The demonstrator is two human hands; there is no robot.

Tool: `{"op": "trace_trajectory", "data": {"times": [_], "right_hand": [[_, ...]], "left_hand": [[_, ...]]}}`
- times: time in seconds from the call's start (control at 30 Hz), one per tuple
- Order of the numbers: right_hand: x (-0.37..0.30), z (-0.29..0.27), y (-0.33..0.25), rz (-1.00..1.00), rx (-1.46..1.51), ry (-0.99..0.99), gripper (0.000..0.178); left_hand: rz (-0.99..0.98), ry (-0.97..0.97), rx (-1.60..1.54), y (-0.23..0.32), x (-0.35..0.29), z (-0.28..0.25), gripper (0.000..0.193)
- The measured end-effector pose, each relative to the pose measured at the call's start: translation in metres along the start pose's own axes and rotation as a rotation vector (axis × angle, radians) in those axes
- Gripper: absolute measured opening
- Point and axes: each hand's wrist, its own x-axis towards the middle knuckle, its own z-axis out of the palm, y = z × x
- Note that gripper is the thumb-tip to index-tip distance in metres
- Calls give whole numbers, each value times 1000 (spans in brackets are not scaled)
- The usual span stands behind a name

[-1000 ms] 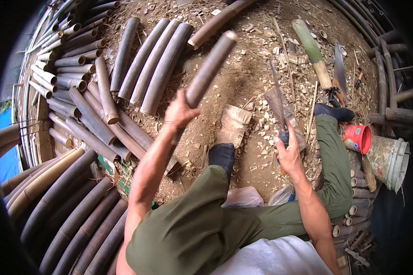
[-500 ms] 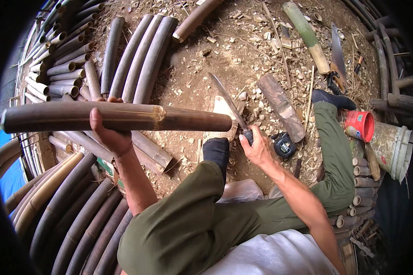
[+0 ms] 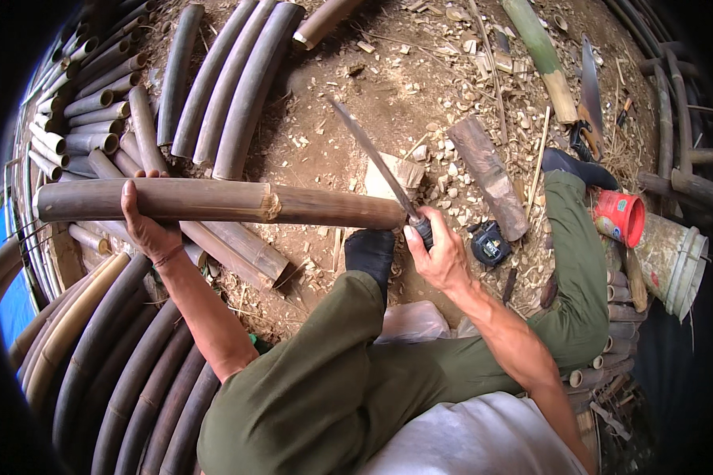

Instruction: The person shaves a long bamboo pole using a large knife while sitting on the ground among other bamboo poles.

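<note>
My left hand (image 3: 152, 226) is closed round a dark brown bamboo pole (image 3: 222, 200), thumb on the near side and fingertips over the top. The pole lies nearly level across the view, with one knobby joint right of its middle. In my right hand (image 3: 442, 255) is the dark handle of a long-bladed knife (image 3: 372, 154), its blade slanting up to the left past the pole's right end. Behind that end a pale wood block (image 3: 390, 176) sits on the ground, partly hidden. My foot in a dark sock (image 3: 369, 252) is just below the pole.
Bamboo poles (image 3: 249, 91) lie ahead, with stacks (image 3: 146, 380) at the left. A dark tape measure (image 3: 489, 244) rests beside a log (image 3: 489, 178). Farther right are a green bamboo length (image 3: 540, 55), a handsaw (image 3: 589, 95), a red bucket (image 3: 622, 218) and a dirty white bucket (image 3: 673, 265). Wood chips litter the soil.
The bamboo pole has shifted slightly right. My left hand has moved left along it, and the knife blade has swung up and to the left.
</note>
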Motion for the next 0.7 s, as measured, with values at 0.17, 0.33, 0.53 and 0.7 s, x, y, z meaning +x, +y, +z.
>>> {"op": "trace_trajectory", "data": {"times": [0.17,0.33,0.53,0.7], "right_hand": [[2,3,-3,-269,111,214,30],[5,6,50,159,-96,-157,30],[4,1,5,-198,111,161,31],[-8,7,44,238,-140,-229,25]], "left_hand": [[4,-36,18,3,3,2,50],[17,-102,-16,16,-1,8,48],[131,-277,-148,14,-15,3,53],[160,-368,-143,24,-22,3,61]]}}
